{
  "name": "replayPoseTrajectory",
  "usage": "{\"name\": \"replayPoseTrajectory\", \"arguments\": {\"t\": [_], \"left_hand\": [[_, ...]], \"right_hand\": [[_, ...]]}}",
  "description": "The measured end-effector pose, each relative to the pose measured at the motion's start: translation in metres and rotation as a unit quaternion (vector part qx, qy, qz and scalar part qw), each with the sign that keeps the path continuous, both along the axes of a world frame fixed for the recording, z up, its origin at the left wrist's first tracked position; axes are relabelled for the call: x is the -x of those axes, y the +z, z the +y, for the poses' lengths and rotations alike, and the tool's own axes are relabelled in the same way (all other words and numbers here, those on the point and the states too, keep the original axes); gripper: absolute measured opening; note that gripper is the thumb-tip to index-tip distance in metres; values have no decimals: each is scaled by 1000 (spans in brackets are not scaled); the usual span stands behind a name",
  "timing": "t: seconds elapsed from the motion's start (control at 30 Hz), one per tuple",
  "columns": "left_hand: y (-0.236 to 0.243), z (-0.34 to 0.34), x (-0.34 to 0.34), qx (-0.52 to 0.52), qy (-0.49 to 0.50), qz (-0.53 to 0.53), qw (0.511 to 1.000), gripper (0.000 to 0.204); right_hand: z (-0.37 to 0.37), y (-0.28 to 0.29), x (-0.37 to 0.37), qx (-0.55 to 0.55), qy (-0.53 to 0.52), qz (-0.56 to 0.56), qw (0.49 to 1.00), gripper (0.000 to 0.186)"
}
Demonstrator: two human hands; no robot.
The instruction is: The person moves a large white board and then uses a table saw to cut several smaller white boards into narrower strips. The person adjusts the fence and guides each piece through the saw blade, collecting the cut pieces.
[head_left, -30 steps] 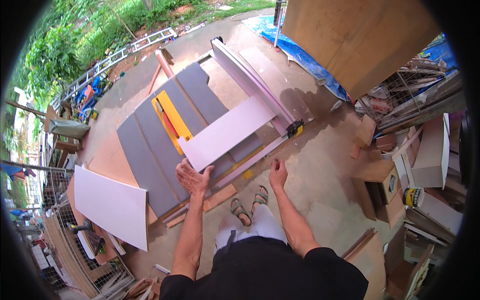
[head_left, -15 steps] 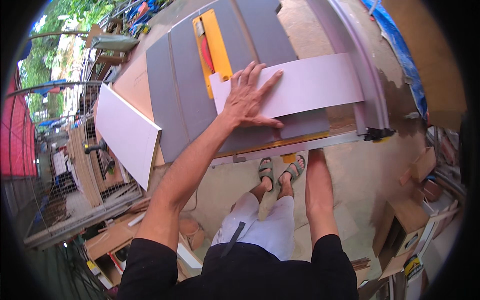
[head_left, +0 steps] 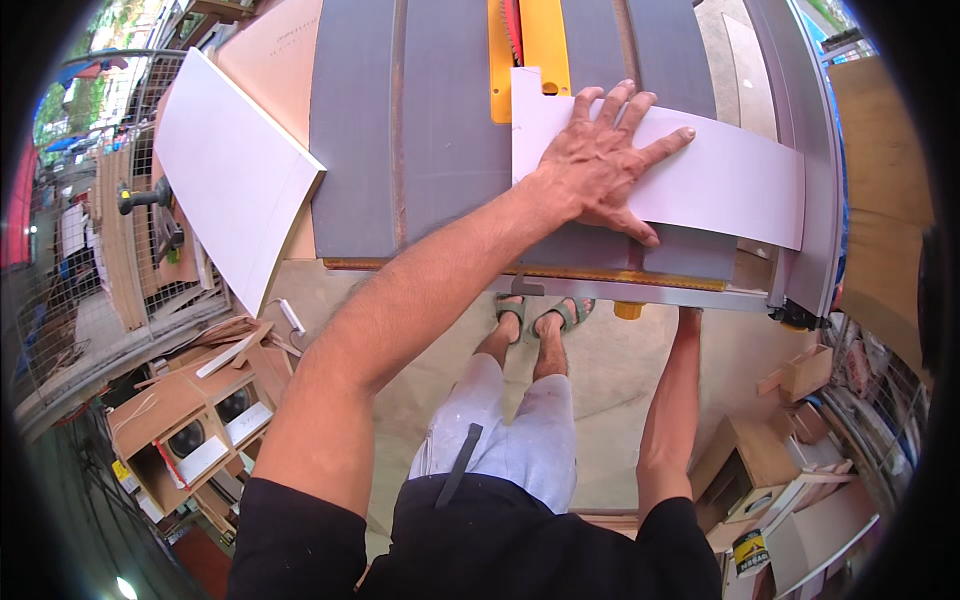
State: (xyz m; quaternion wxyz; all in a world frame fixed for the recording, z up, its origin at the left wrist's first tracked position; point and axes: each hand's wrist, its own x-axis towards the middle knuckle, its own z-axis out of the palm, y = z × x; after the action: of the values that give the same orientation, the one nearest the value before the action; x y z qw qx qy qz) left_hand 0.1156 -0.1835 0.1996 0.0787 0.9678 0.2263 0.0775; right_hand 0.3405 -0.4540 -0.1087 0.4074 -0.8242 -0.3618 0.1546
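Saw desk point(head_left: 450, 130): grey, far end cut off. Fence point(head_left: 818, 150) along its right. Board point(head_left: 725, 175) flat on desk, right end at fence; set in place, it seems. Left hand point(head_left: 600, 165) splayed on board, grip apart, clamping nothing. Right hand hidden below the rail point(head_left: 700, 298); grip cannot be told. Blade point(head_left: 512, 30) partly out of frame. Notched corner point(head_left: 527, 86) looks done; whether cuts remain, unclear.

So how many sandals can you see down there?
2. The left sandal is on your left foot and the right sandal on your right, both just below the front rail of the saw table in the picture. Any underneath the table would be hidden.
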Motion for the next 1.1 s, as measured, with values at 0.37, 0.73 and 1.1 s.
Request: {"name": "replayPoseTrajectory", "arguments": {"t": [0.37,0.73,1.1], "left_hand": [[-12,0,-2,11,-1,-31,999,133],[-12,-2,-2,-9,6,-43,999,130],[-17,-3,-2,-27,13,-40,999,132]], "right_hand": [[-98,167,170,-22,-153,401,903,44],[-50,217,191,-37,-42,427,903,71],[-1,218,136,51,-39,547,835,35]]}}
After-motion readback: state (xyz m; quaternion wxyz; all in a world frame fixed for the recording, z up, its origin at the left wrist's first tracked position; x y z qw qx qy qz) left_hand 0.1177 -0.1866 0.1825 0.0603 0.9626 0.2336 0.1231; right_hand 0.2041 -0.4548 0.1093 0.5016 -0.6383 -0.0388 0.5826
